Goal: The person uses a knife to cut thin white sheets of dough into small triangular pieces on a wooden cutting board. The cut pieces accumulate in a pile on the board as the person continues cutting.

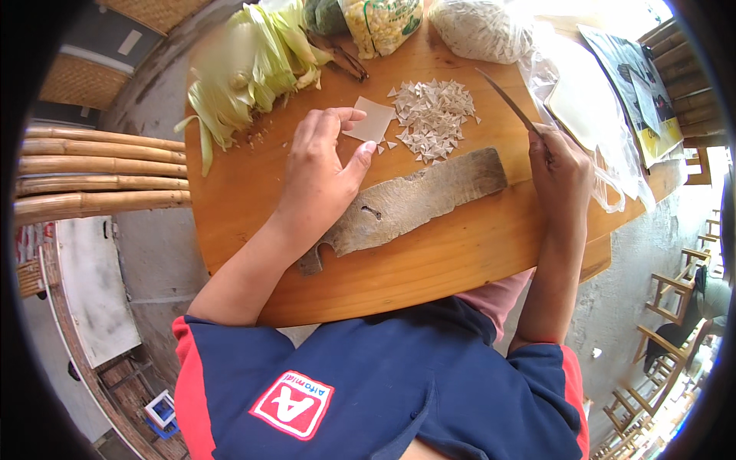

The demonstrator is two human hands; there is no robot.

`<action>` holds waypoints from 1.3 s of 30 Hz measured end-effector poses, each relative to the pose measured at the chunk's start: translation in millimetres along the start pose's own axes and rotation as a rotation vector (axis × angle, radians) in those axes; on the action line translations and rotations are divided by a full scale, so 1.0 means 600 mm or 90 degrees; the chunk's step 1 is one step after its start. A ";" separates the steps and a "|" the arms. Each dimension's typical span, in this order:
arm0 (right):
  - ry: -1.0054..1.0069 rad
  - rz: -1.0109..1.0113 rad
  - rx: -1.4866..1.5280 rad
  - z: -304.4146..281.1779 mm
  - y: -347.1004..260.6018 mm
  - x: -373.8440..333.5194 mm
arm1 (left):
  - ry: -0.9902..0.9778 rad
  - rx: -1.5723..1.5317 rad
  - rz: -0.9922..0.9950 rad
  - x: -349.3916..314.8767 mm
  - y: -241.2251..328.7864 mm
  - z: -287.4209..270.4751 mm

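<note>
My left hand reaches over the table with its fingers curled. Its fingertips and thumb are at the edges of a thin, off-white square sheet and grip it. My right hand is wrapped round the handle of a knife, whose blade points up and to the left, clear of the sheet. Small whitish triangular pieces lie in a loose heap just right of the sheet. Nearer to me, a worn wooden cutting board with a ragged edge and a slot lies slanted, partly under my left wrist.
Corn husks are piled at the table's far left. Along the back stand a printed bag of yellow pieces and a clear bag with pale contents. Plastic bags spread at the right. A bamboo bench adjoins the table's left.
</note>
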State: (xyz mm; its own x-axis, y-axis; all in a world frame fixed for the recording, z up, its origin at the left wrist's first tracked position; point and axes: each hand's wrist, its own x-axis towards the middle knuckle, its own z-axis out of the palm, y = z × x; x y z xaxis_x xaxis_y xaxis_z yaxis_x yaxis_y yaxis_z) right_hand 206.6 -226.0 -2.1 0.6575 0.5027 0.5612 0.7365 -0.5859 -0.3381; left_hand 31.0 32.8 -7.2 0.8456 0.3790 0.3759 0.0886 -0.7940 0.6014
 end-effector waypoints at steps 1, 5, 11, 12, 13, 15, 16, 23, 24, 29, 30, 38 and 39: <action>-0.003 0.008 0.005 0.000 0.001 -0.001 | -0.024 0.037 -0.046 0.003 -0.006 0.007; -0.011 0.029 0.025 -0.007 0.008 -0.007 | -0.099 0.142 -0.166 0.047 -0.003 0.018; 0.007 0.029 0.060 0.005 0.020 -0.015 | -0.114 0.109 -0.113 0.069 -0.026 0.011; 0.016 0.030 0.071 0.007 0.020 -0.015 | -0.107 0.130 -0.106 0.067 -0.032 0.008; 0.013 0.016 0.060 0.002 0.022 -0.016 | -0.100 0.141 -0.094 0.063 -0.035 0.007; 0.031 -0.010 0.035 0.010 0.034 -0.018 | -0.060 0.160 -0.011 0.059 -0.032 -0.001; 0.034 -0.007 0.050 0.017 0.041 -0.022 | -0.025 0.162 0.061 0.053 -0.028 -0.007; 0.053 -0.023 0.049 -0.001 0.028 -0.022 | 0.049 -0.031 0.107 0.003 0.039 -0.047; 0.052 -0.022 0.052 -0.001 0.026 -0.024 | 0.045 -0.050 0.118 -0.005 0.044 -0.047; 0.023 -0.012 0.043 -0.005 0.029 -0.028 | -0.012 -0.105 0.152 -0.034 0.065 -0.051; 0.014 -0.009 0.042 -0.004 0.025 -0.027 | -0.026 -0.115 0.135 -0.042 0.067 -0.052; 0.021 0.022 0.050 -0.008 0.006 -0.027 | -0.024 -0.045 0.287 -0.044 0.058 -0.034; 0.023 0.025 0.055 -0.007 0.001 -0.026 | -0.036 -0.046 0.290 -0.049 0.058 -0.032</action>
State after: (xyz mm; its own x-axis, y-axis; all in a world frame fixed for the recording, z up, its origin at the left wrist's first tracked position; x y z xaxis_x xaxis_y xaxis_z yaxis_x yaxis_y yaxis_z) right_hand 196.0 -237.1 -7.8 0.6811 0.4566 0.5723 0.7223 -0.5471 -0.4231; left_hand -1.0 3.5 16.1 0.8173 -0.0280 0.5756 -0.3335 -0.8376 0.4327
